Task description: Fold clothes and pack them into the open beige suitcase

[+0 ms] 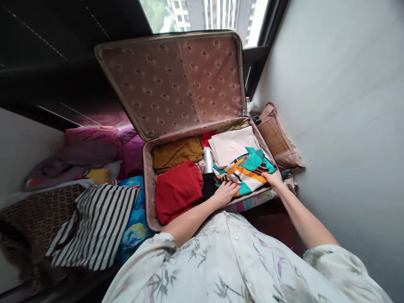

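An open suitcase [148, 181] with a pink patterned lining lies in front of me. In its front right part is a folded shirt [249, 173] patterned in teal, orange, white and black. My left hand [226, 192] lies on the shirt's left side with its fingers stretched out. At the right edge, my right hand [274, 179] grips the shirt's side, with some fingers hidden. Behind the shirt lies a folded pale pink cloth [232, 145]. A silver bottle [208, 160] stands between the stacks. Red folded clothing [178, 191] and a mustard garment [176, 153] fill the left half.
The suitcase lid [170, 84] leans back below a window [211, 17]. At left lie a striped garment [97, 223], a blue printed cloth [135, 219] and a brown patterned cloth [47, 214]. A brown cushion [277, 136] sits between the suitcase and the wall [341, 105] at right.
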`<action>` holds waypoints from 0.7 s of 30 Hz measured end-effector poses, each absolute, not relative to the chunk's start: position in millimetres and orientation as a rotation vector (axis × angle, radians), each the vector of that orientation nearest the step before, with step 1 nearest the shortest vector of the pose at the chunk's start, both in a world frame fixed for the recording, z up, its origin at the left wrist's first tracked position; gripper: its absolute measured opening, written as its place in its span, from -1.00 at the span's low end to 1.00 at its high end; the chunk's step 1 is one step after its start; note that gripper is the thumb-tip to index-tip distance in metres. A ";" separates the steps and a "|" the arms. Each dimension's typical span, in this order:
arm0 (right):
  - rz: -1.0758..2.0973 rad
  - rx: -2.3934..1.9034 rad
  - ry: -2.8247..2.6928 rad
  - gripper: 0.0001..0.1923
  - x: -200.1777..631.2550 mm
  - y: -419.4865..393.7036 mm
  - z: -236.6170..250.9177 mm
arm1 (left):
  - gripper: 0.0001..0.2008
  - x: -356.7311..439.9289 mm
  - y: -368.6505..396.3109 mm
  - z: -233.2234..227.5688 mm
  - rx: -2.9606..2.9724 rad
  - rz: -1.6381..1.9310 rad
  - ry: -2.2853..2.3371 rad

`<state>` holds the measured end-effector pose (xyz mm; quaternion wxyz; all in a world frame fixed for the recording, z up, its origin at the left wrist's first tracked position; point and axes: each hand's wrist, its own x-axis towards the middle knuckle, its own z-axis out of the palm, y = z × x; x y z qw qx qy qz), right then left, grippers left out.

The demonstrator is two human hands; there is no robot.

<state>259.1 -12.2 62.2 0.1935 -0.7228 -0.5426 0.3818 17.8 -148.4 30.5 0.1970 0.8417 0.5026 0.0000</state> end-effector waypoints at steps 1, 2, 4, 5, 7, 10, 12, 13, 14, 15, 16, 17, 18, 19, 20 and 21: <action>1.045 -2.089 -1.583 -0.66 263.4 -9.7 60.9 | -0.40 17.9 -147.2 31.1 2.368 -0.025 1.364; 1.026 -2.158 -1.644 -0.66 266.8 -6.9 61.6 | -0.41 17.3 -146.3 32.5 2.374 -0.049 1.325; 0.985 -2.282 -1.842 -0.67 273.0 -2.4 68.7 | -0.41 14.4 -144.3 36.4 2.360 -0.085 1.281; 0.945 -2.313 -1.991 -0.67 276.4 -1.6 75.0 | -0.41 12.4 -143.3 38.6 2.343 -0.098 1.270; 0.756 -2.302 -2.309 -0.62 283.7 -3.2 91.7 | -0.38 7.8 -141.2 43.1 2.268 -0.148 1.254; 0.303 -2.040 -2.667 -0.43 289.2 -7.3 118.6 | -0.26 2.9 -137.1 50.2 2.043 -0.215 1.234; 0.155 -1.732 -2.855 -0.29 285.1 -5.4 127.2 | -0.27 4.2 -133.5 53.0 1.909 -0.148 1.267; 0.155 -1.596 -2.945 -0.22 280.9 -2.6 126.1 | -0.26 6.4 -131.4 53.0 1.881 -0.086 1.319; 0.187 -1.503 -3.027 -0.14 276.1 1.0 120.9 | -0.23 9.5 -129.3 51.6 1.879 -0.028 1.385; 0.233 -1.460 -3.098 -0.06 271.1 4.8 111.8 | -0.18 12.9 -127.1 48.7 1.905 0.014 1.452; 0.287 -1.457 -3.158 0.00 266.8 8.3 99.4 | -0.11 16.2 -125.0 44.4 1.954 0.036 1.508; 0.340 -1.478 -3.203 0.05 263.7 11.0 84.7 | -0.06 19.0 -123.2 38.9 2.016 0.043 1.540; 0.381 -1.505 -3.232 0.08 262.3 12.5 68.8 | -0.05 21.3 -121.7 32.7 2.077 0.041 1.550; 0.404 -1.526 -3.245 0.08 262.6 12.7 52.9 | -0.07 22.8 -120.8 26.4 2.128 0.038 1.551; 0.405 -1.541 -3.242 0.07 264.7 11.8 38.0 | -0.10 23.9 -120.7 20.5 2.167 0.038 1.554; 0.388 -1.547 -3.224 0.06 268.4 10.2 24.8 | -0.14 24.5 -121.6 15.7 2.197 0.045 1.559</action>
